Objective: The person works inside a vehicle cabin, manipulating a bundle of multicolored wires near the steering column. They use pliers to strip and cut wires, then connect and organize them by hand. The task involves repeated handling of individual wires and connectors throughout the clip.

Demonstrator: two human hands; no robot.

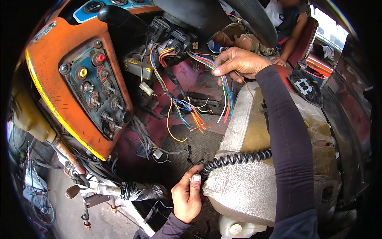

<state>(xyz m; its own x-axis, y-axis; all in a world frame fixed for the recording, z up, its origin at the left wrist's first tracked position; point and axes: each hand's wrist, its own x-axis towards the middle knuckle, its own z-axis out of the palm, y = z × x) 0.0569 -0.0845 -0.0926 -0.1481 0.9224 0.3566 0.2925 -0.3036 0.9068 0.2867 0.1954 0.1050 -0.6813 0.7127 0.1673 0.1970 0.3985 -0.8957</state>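
Right fingers [223, 70] pinch the wires [228, 97], which dangle below them, and left fingers [194, 186] pinch the cord's [238, 159] end, so tug gently.

The grey cover [242, 183] looks rough and crackled; across it lies a glossy, smooth plastic coiled cord [238, 159]. Left of the cover: smooth plastic-coated wires [227, 95], a matt, rough-textured mat [207, 143], and a scuffed, painted orange console [44, 63] with shiny metal toggle switches [110, 88]

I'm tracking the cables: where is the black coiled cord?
In the head view, the black coiled cord lies across the cracked seat, below and right of centre, between the left hand and the right forearm.
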